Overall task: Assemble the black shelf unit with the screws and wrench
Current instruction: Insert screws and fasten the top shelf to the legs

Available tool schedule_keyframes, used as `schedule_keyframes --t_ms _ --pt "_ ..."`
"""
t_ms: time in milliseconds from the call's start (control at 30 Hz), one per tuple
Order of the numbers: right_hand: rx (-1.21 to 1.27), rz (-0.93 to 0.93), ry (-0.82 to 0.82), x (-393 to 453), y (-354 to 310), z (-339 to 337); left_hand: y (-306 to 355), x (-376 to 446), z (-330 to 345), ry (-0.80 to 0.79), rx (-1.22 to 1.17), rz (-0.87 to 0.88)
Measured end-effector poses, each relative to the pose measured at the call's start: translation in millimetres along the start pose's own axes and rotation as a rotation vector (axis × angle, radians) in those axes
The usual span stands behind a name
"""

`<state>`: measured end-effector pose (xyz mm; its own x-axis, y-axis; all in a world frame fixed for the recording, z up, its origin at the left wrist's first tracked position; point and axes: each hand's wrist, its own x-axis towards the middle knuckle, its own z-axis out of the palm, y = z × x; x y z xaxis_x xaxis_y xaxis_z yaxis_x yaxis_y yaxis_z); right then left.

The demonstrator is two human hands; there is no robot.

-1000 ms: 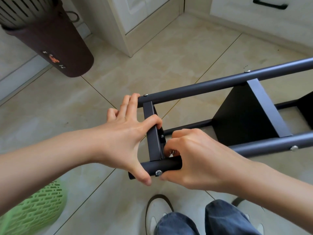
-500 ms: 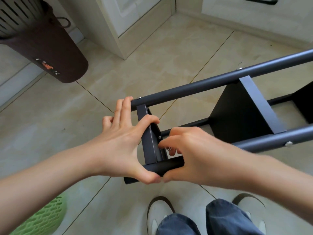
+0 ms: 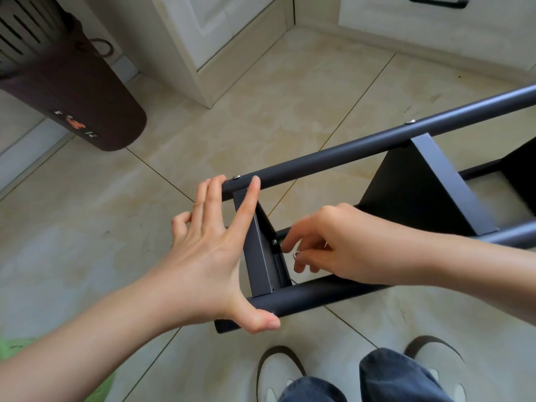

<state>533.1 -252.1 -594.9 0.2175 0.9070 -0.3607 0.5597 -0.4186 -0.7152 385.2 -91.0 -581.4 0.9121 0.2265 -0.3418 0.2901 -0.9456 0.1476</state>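
Note:
The black shelf unit (image 3: 348,152) lies on its side on the tiled floor, its tubes running from lower left to upper right. My left hand (image 3: 203,256) is spread over its near end: the index finger lies straight along the end panel (image 3: 258,256), and the thumb presses on the end of the near tube (image 3: 319,294). My right hand (image 3: 342,245) reaches inside the frame. Its fingertips are beside a screw (image 3: 274,242) on the panel's inner flange, and its curled fingers pinch a small silver metal piece (image 3: 296,254). What that piece is cannot be told.
A dark brown cylindrical bin (image 3: 72,97) stands at the upper left. White cabinets (image 3: 217,39) line the back. A green perforated basket (image 3: 98,387) shows at the bottom left. My shoes (image 3: 278,375) and trouser legs are just below the near tube.
My left hand has let go of the end panel and spread flat, thumb staying on the near tube. My right hand has lifted off the near tube and moved up towards the flange screw.

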Motion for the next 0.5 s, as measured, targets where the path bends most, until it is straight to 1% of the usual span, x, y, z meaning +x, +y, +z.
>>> schedule_keyframes --t_ms 200,300,433,500 --pt "0.097 0.025 -0.005 1 5 2 2 -1 -1 -0.009 -0.014 -0.031" --pt "0.166 0.017 -0.039 3 2 -1 3 -1 -2 -0.021 0.003 -0.049" --pt "0.149 0.031 -0.061 15 -5 -3 5 -1 -4 -0.028 -0.012 -0.055" --pt "0.155 0.061 -0.108 22 -8 -2 5 -1 -4 -0.032 -0.019 -0.057"
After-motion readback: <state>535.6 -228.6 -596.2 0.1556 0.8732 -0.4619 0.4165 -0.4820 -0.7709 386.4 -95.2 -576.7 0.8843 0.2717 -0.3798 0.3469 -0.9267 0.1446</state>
